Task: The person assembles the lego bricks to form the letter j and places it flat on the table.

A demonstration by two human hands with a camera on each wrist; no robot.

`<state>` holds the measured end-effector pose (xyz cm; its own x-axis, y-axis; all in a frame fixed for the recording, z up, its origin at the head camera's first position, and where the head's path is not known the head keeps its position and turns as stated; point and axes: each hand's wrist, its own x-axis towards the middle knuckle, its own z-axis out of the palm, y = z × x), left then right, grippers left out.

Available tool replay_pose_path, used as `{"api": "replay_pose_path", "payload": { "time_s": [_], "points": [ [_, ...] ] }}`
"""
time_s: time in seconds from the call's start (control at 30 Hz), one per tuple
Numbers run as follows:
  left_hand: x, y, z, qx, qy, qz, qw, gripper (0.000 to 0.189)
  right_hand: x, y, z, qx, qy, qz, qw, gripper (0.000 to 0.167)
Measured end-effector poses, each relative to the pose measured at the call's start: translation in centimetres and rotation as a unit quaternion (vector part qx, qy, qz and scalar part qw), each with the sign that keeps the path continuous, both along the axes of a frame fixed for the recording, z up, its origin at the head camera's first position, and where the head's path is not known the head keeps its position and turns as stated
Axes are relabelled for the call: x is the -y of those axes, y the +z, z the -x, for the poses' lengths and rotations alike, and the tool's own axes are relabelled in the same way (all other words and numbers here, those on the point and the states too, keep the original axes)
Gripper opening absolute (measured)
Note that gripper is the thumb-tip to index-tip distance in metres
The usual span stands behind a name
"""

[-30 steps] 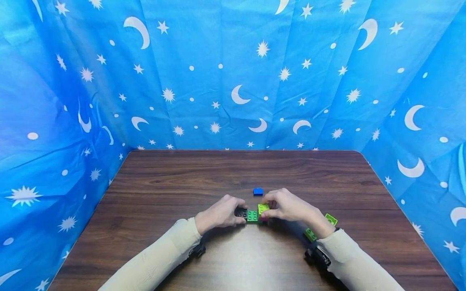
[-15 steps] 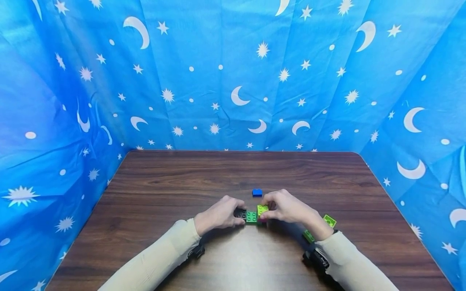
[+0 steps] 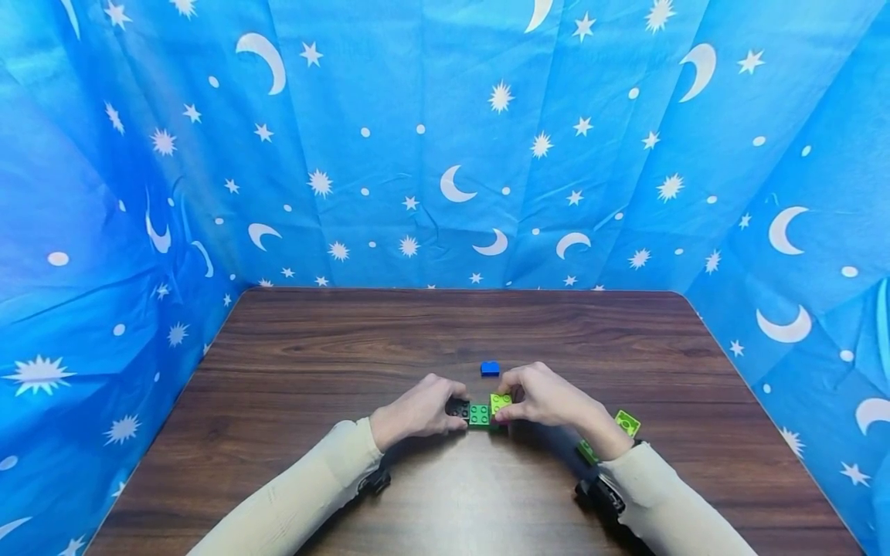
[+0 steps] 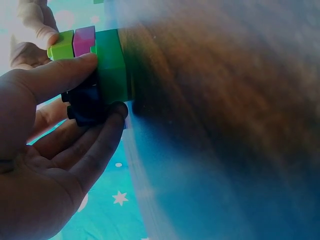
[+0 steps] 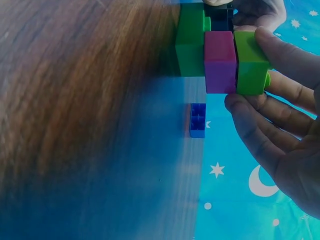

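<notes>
A long green brick (image 3: pixel 479 415) lies on the table with a black brick (image 4: pixel 86 102) on its left end and a pink brick (image 5: pixel 220 62) on its right end. My left hand (image 3: pixel 420 405) grips the black brick between thumb and fingers, steadying the stack. Over the pink brick sits a lime brick (image 3: pixel 501 403), pinched by my right hand (image 3: pixel 549 395). In the right wrist view a thin dark line shows between lime and pink, so I cannot tell whether they are fully joined. One right fingertip reaches the pink brick's edge.
A small blue brick (image 3: pixel 490 369) lies just beyond the stack. Another lime brick (image 3: pixel 627 422), hollow side up, and a green brick (image 3: pixel 587 452) partly hidden by my right wrist lie to the right. A blue star-patterned cloth (image 3: pixel 445 154) hangs behind the wooden table (image 3: pixel 313 340).
The lime brick and my right hand have come down very slightly toward the pink brick. My left hand keeps its grip, and the view has shifted a little.
</notes>
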<state>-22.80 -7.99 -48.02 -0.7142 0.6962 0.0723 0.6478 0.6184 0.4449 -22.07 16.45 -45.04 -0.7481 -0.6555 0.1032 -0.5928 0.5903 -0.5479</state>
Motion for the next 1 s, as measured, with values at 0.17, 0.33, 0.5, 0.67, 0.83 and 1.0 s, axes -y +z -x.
{"api": "replay_pose_path", "payload": {
  "time_s": [0.17,0.33,0.5,0.67,0.83,1.0],
  "points": [
    [0.0,0.0,0.0,0.005,0.003,-0.001,1.0,0.031,0.0,0.0,0.1,0.011,-0.001,0.001,0.9999,0.017],
    [-0.1,-0.1,0.1,0.006,0.002,-0.003,1.0,0.028,0.1,0.3,0.1,0.018,-0.001,-0.013,0.9997,0.017],
    [0.0,0.0,0.0,0.005,0.006,-0.004,1.0,0.027,0.6,1.0,0.2,0.018,-0.001,-0.033,0.9993,0.018],
    [0.1,0.0,0.0,0.009,0.01,-0.004,0.9999,0.027,1.0,1.4,0.1,0.016,-0.004,-0.051,0.9985,0.02],
    [0.1,-0.2,-0.1,0.017,0.009,-0.003,0.9998,0.027,1.2,1.3,0.0,0.012,-0.003,-0.06,0.9981,0.018],
    [-0.1,-0.2,0.3,0.003,0.006,0.004,1.0,0.029,1.0,1.2,-0.2,0.002,-0.016,-0.06,0.9981,0.016]
  ]
}}
